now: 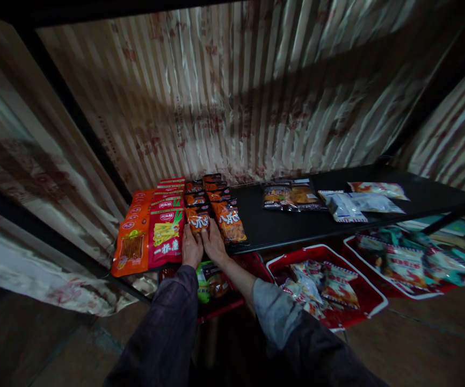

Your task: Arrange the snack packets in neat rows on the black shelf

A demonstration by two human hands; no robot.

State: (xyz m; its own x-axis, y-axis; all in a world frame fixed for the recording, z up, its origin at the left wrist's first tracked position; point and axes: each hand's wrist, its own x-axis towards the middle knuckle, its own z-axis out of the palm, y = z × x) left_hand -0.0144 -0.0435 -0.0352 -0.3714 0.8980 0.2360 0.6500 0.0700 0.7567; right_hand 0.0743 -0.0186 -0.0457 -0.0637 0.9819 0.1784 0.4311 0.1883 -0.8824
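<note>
Both of my hands close in on one orange-and-black snack bag (197,219) at the front edge of the black shelf (256,231). My left hand (192,248) grips its left side, and my right hand (213,243) has its right side. The bag's lower part is hidden by my hands. Behind it lie more bags of the same kind, in a row. To the right is a second row, fronted by a matching bag (228,221). Red snack bags (166,236) with green-and-yellow pictures overlap on the left, beside a flat orange packet (131,236).
Farther right on the shelf lie dark packs of brown food (291,194) and white-and-blue packets (345,207). Below the shelf's front edge, red baskets (377,312) hold more snack bags. A black post (75,107) rises at left, and striped sheeting (224,97) backs the shelf.
</note>
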